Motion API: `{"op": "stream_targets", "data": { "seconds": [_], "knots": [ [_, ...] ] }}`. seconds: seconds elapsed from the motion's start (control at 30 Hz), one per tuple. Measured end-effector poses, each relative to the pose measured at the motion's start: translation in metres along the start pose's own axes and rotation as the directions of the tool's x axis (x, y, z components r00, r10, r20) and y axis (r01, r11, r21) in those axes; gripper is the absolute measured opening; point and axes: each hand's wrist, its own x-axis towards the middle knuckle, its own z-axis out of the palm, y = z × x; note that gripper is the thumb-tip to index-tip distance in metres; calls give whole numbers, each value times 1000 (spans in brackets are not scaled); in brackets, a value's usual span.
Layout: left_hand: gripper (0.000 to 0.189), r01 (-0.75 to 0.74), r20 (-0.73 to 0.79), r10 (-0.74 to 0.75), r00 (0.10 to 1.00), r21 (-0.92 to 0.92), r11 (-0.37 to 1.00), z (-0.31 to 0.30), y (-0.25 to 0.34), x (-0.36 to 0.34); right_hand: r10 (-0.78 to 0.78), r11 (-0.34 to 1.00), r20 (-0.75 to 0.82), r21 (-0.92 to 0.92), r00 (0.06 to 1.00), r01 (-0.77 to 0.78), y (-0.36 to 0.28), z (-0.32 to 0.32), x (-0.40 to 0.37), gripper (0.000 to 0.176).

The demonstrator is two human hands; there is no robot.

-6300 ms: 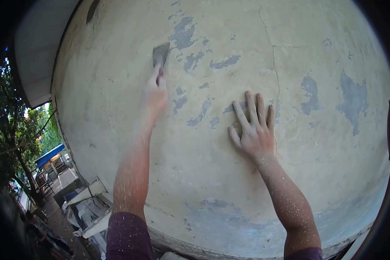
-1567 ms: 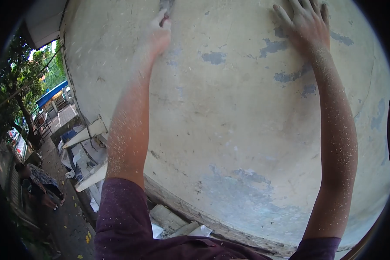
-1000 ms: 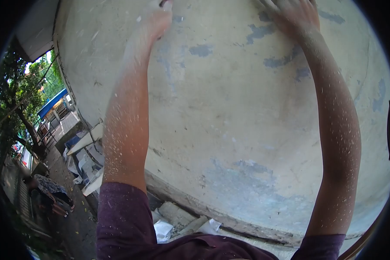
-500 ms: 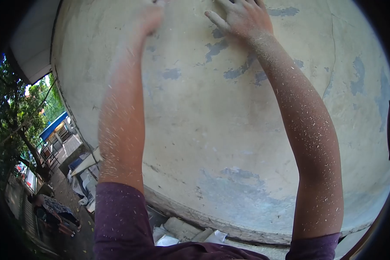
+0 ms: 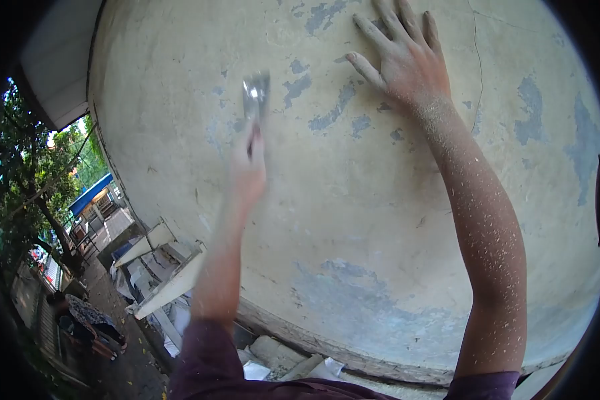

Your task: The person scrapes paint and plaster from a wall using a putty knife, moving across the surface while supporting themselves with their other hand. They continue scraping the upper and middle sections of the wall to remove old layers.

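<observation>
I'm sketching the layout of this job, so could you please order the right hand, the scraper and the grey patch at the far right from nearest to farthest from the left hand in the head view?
1. The scraper: held in the left hand.
2. The right hand: higher and rightward, against the wall.
3. The grey patch: beyond it, far right.

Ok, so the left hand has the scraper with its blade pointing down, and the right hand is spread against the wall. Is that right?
Not quite: the head view shows the scraper with its blade pointing up, not down. The rest is right: the left hand has it, and the right hand is spread against the wall.
</observation>
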Motion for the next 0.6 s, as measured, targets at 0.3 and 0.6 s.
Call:
{"op": "stream_targets", "data": {
  "seconds": [0.3, 0.6],
  "knots": [
    [44, -145, -130, 204, 970, 361, 921, -41, 26, 195, 24, 998, 19, 56, 1000, -25, 5, 2, 1, 59],
    [42, 346, 95, -345, 934, 10, 938, 36, -59, -238, 19, 1000, 28, -1, 999, -19, -7, -2, -1, 60]
  ]
}}
